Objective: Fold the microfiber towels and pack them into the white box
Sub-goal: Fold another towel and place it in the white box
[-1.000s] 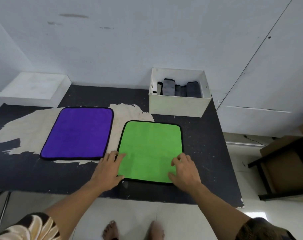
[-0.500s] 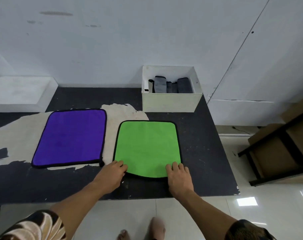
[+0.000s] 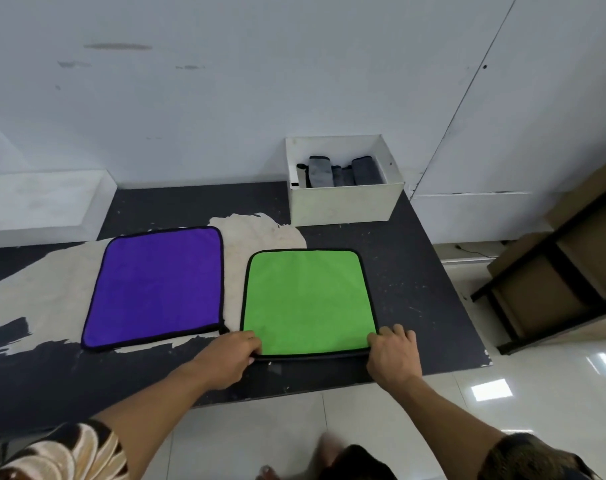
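Note:
A green towel (image 3: 308, 299) with black trim lies flat on the dark table (image 3: 415, 289). My left hand (image 3: 228, 358) pinches its near left corner. At the near right corner my right hand (image 3: 393, 355) grips the edge, fingers curled over it. The near edge is slightly lifted off the table. A purple towel (image 3: 157, 285) lies flat to the left, untouched. The white box (image 3: 343, 199) stands at the table's back right with several folded grey towels (image 3: 339, 171) upright inside.
A low white ledge (image 3: 41, 202) sits at the back left against the wall. A black shelf frame with cardboard boxes (image 3: 564, 271) stands to the right of the table. Pale worn patches mark the tabletop. The tiled floor and my feet show below.
Both hands slid back from resting on the green towel to its near corners and took hold of them. The near edge has begun to lift.

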A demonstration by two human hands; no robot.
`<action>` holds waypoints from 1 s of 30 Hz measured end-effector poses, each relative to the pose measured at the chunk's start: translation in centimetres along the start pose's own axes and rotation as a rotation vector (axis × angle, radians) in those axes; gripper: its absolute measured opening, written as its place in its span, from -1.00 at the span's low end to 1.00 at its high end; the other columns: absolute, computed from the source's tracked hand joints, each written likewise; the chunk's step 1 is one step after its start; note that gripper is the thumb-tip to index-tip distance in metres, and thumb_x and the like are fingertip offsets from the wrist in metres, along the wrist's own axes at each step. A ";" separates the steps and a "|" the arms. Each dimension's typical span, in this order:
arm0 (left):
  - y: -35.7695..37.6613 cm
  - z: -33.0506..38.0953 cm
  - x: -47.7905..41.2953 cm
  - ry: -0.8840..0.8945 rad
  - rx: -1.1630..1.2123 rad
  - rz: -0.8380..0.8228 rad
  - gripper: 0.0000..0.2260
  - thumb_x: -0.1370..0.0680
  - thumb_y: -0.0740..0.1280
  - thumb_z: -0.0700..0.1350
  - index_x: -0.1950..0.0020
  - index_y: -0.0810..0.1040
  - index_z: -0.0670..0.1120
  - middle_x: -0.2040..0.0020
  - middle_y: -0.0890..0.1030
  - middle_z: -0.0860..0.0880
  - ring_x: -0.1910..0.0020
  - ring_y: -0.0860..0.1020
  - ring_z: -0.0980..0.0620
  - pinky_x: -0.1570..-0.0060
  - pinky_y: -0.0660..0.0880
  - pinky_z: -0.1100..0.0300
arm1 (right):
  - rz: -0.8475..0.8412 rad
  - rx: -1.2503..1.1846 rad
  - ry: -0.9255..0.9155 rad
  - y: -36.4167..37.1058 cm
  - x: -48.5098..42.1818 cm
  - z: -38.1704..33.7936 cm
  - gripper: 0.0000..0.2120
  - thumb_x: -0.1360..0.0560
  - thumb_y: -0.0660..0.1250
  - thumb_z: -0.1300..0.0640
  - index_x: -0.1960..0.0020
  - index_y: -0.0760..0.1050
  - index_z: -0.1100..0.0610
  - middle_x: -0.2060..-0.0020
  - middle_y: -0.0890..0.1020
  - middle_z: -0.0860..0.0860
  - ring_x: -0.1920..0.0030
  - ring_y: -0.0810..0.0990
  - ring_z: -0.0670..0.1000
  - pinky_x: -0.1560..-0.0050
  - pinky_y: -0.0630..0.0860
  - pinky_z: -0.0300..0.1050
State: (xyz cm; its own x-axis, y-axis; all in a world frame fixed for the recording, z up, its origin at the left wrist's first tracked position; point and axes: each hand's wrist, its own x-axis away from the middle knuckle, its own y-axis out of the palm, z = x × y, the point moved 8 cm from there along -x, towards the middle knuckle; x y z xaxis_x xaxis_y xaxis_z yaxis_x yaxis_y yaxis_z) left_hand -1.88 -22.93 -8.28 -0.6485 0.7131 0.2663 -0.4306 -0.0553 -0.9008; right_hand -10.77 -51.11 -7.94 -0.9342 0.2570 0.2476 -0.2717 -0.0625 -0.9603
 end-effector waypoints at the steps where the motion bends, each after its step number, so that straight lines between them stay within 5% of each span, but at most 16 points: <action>1: 0.0 -0.2 -0.1 0.002 0.009 -0.015 -0.87 -0.57 0.29 -0.11 -0.10 0.55 0.00 -0.06 0.53 0.09 -0.04 0.51 0.05 -0.02 0.43 0.18 | -0.007 -0.016 -0.005 0.0 -0.1 0.3 -0.74 -0.44 0.17 0.16 -0.01 0.59 0.04 0.07 0.61 0.01 -0.01 0.47 0.09 -0.05 0.34 0.02; 7: -4.1 -2.5 -2.4 -0.128 0.235 0.138 -0.83 -0.57 0.33 -0.14 -0.14 0.61 -0.09 -0.04 0.63 0.02 -0.02 0.57 0.06 -0.06 0.46 0.25 | 0.001 -0.574 0.154 -1.8 -3.2 3.6 -0.76 -0.41 0.31 0.18 -0.02 0.66 0.03 0.07 0.71 0.06 0.01 0.64 0.15 0.01 0.55 -0.06; 13: -9.5 -4.9 -6.8 -0.341 0.461 0.316 -0.85 -0.61 0.29 -0.13 -0.12 0.61 -0.10 0.02 0.62 0.00 0.02 0.55 0.04 -0.01 0.45 0.16 | 0.061 -0.972 0.373 -3.5 -9.8 6.6 -0.84 -0.50 0.41 0.18 -0.07 0.63 0.16 0.03 0.69 0.11 -0.03 0.63 0.16 0.08 0.43 -0.16; 17: -10.6 -6.1 -9.7 -0.474 0.485 0.393 -0.87 -0.61 0.28 -0.12 -0.07 0.59 -0.10 0.09 0.59 0.01 0.07 0.53 0.03 0.08 0.38 0.19 | 0.001 -1.110 0.439 -2.8 -13.8 6.5 -0.88 -0.53 0.37 0.16 -0.03 0.56 0.17 0.04 0.64 0.12 0.00 0.60 0.19 0.05 0.50 -0.02; 22: -7.7 -7.6 -12.2 -0.605 0.467 0.230 -0.85 -0.60 0.28 -0.14 -0.07 0.57 -0.18 0.06 0.60 -0.11 0.01 0.56 -0.10 0.05 0.43 0.11 | -0.084 -1.104 0.442 -0.9 -16.9 5.9 -0.84 -0.58 0.31 0.15 -0.13 0.51 0.17 0.06 0.55 0.05 0.06 0.51 0.08 0.09 0.41 -0.08; 30: -7.2 -10.1 -12.7 -0.766 0.493 0.315 -0.86 -0.62 0.16 -0.17 -0.01 0.48 -0.19 0.07 0.58 -0.17 0.08 0.54 -0.12 0.13 0.42 0.09 | 0.078 -1.228 0.394 -2.3 -19.7 5.9 -0.91 -0.60 0.31 0.15 -0.06 0.55 0.13 0.07 0.60 0.02 -0.07 0.60 0.13 0.03 0.41 -0.13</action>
State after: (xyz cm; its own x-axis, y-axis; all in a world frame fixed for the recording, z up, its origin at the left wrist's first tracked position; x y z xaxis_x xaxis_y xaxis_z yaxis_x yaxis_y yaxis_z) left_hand 15.80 -24.57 -8.60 -0.9379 -0.0245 0.3462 -0.2692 -0.5780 -0.7704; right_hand 6.88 -61.73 -9.87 -0.7501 0.5714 0.3329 0.3658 0.7779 -0.5109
